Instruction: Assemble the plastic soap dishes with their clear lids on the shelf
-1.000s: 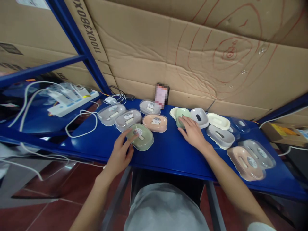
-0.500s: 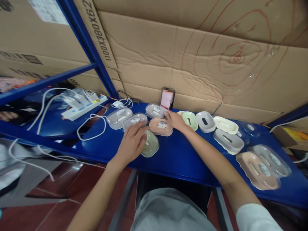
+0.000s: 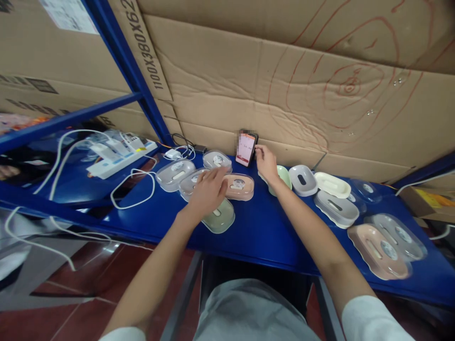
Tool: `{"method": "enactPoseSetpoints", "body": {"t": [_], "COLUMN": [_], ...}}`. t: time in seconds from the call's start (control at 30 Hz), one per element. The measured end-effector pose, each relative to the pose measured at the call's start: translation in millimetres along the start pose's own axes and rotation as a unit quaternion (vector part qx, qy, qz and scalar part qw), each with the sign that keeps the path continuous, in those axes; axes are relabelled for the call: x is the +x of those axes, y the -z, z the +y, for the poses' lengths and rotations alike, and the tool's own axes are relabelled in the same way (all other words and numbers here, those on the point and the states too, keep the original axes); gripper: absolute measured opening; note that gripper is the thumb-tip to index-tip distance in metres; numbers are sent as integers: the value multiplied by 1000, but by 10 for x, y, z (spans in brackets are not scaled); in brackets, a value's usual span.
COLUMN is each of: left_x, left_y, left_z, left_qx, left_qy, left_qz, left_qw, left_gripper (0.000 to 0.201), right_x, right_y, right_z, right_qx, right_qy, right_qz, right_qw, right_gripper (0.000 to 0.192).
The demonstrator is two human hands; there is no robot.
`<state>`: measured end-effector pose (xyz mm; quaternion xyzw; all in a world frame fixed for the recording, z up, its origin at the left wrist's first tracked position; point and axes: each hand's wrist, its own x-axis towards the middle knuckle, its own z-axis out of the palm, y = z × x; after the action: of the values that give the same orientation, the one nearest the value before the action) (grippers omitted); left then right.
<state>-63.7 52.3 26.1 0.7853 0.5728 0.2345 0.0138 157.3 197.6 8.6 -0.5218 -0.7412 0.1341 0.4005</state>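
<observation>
Lidded soap dishes lie in a cluster on a blue shelf (image 3: 270, 232). My left hand (image 3: 208, 192) hovers with spread fingers over a grey lidded dish (image 3: 189, 182) and the green lidded dish (image 3: 220, 219), beside a peach lidded dish (image 3: 240, 185). It holds nothing. My right hand (image 3: 266, 163) reaches to the back, its fingers at the right edge of a phone (image 3: 246, 148) that leans lit against the cardboard wall. A green open dish (image 3: 283, 175) lies just under that wrist.
More dishes sit to the right: grey (image 3: 303, 180), cream (image 3: 332, 184), a grey tray (image 3: 336, 208), a peach one (image 3: 378, 244) with clear lids. A power strip (image 3: 117, 158) and white cables (image 3: 133, 189) lie left. Cardboard (image 3: 284, 85) backs the shelf.
My right hand left the green open dish and moved back and left to the phone. My left hand slid from the green lidded dish up over the grey ones.
</observation>
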Motion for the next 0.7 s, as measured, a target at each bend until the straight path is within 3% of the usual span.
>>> {"method": "enactPoseSetpoints", "body": {"t": [0.2, 0.3, 0.53, 0.7], "left_x": [1109, 1408, 1433, 1281], "left_y": [-57, -148, -210, -22], "left_z": [-108, -106, -74, 34], "left_qx": [-2, -14, -12, 1], "left_qy": [52, 70, 99, 83], "left_qz": [-52, -86, -102, -73], "left_qw": [997, 994, 990, 994], "left_gripper": [75, 80, 76, 74], "right_x": [18, 56, 67, -540], "right_y": [-95, -115, 60, 471], "right_z": [42, 57, 22, -35], "right_qx": [10, 6, -48, -132], "right_qy": [21, 26, 33, 32], "right_qz": [-9, -15, -58, -72], "right_qw": [1000, 1000, 997, 988], "right_gripper": [52, 55, 56, 47]}}
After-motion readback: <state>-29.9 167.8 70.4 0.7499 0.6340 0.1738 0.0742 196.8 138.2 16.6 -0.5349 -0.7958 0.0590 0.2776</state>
